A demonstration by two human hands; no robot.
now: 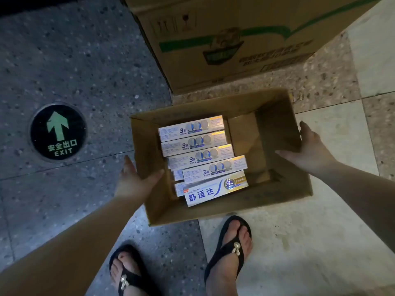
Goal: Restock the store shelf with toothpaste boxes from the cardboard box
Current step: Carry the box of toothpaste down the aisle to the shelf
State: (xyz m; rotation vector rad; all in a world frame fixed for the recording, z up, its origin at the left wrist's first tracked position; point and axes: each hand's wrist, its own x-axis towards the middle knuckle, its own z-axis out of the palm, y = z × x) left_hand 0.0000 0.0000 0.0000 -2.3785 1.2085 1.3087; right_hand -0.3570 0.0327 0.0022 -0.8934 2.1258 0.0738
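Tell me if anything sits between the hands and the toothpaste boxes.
Nothing visible does. The cardboard box is open on top, the toothpaste boxes lie uncovered, and the left hand and right hand hold its side walls.

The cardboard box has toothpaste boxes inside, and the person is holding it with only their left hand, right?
Not quite. Both hands hold it. The left hand grips the left wall of the cardboard box, and the right hand grips the right wall, as the head view shows. The toothpaste boxes are inside, just as you said.
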